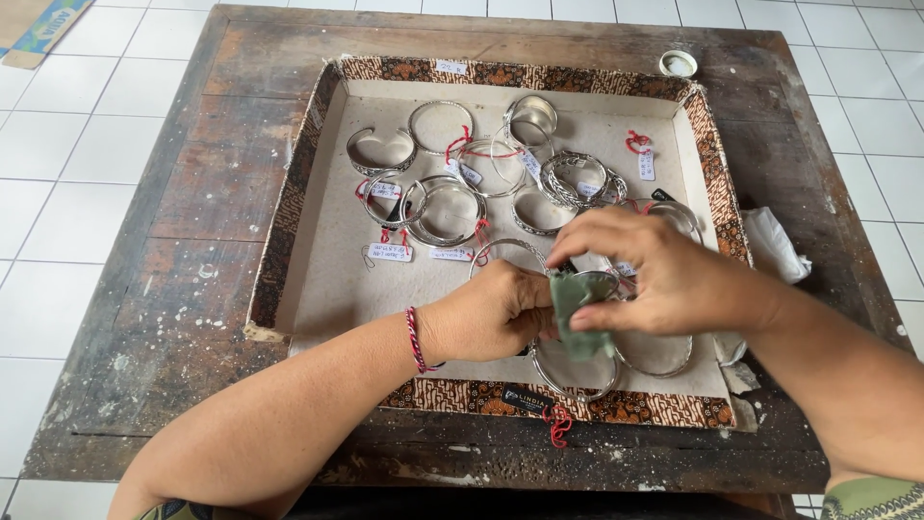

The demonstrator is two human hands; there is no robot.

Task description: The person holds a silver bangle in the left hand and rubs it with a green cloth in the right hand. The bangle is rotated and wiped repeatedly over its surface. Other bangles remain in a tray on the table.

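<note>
Worn, paint-speckled wooden table (pixel 173 289), patterned-rim tray (pixel 289 221) on it, small round lid (pixel 679 64), crumpled white paper (pixel 775 246)

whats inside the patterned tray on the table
The tray holds many silver bangles, several with red strings and white tags. The left hand and right hand, holding a green cloth, cover some bangles.
</note>
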